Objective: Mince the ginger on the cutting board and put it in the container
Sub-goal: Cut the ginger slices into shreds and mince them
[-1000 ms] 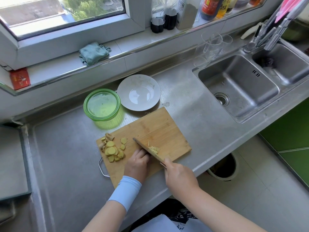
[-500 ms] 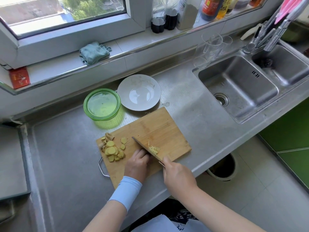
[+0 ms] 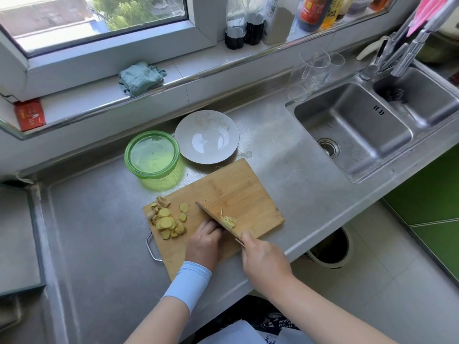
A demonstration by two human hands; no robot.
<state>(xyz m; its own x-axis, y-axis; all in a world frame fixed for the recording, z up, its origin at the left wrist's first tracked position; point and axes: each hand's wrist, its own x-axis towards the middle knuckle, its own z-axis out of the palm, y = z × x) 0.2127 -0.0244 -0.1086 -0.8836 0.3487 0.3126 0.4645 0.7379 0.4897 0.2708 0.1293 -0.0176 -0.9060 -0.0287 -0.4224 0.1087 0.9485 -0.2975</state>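
Gripping the knife (image 3: 213, 216) w/ right hand (image 3: 263, 259), a person cuts ginger (image 3: 229, 220) on the cutting board (image 3: 236, 189); left hand (image 3: 203, 244) curls beside the knife, its hold can't be told.

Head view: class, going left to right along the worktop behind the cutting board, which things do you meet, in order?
container → plate → sink. The glasses are left out: they overlap the sink's span.
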